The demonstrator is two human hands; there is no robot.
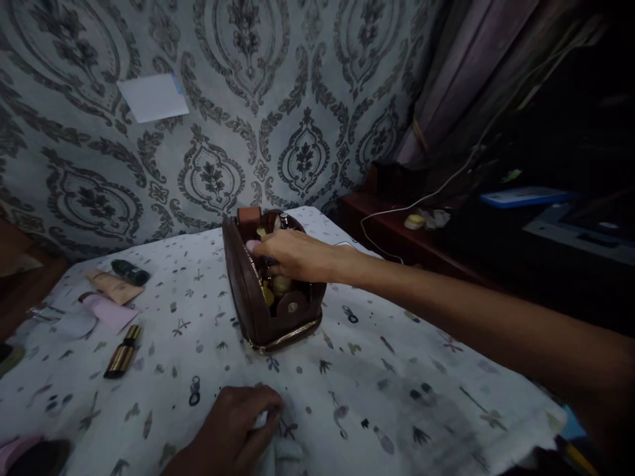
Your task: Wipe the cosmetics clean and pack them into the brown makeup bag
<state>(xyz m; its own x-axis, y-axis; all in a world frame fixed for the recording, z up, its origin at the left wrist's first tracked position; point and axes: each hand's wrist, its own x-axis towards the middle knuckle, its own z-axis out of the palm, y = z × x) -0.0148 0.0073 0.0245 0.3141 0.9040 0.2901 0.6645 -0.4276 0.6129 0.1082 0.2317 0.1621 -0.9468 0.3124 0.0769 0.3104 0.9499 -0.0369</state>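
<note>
A dark brown bag (243, 284) with a gold zipper stands unzipped on the white patterned cloth, with several small items inside. My right hand (292, 254) reaches into its opening from the right, fingers bent around a small pink item (253, 246) near the zipper edge. In front of the bag, my left hand (238, 426) rests low on the cloth with its fingers curled together; a pale bit shows between thumb and fingers, too unclear to name. To the left lie a black and gold bottle (122, 354), a pink tube (109, 311), a beige tube (114, 285) and a dark green bottle (129, 272).
A patterned wall with a white paper (153, 98) rises behind the cloth. On the right, a reddish-brown surface (381, 228) carries a white cable (436, 192) and small items. A clear item (69, 320) and a dark round object (42, 457) lie at the left.
</note>
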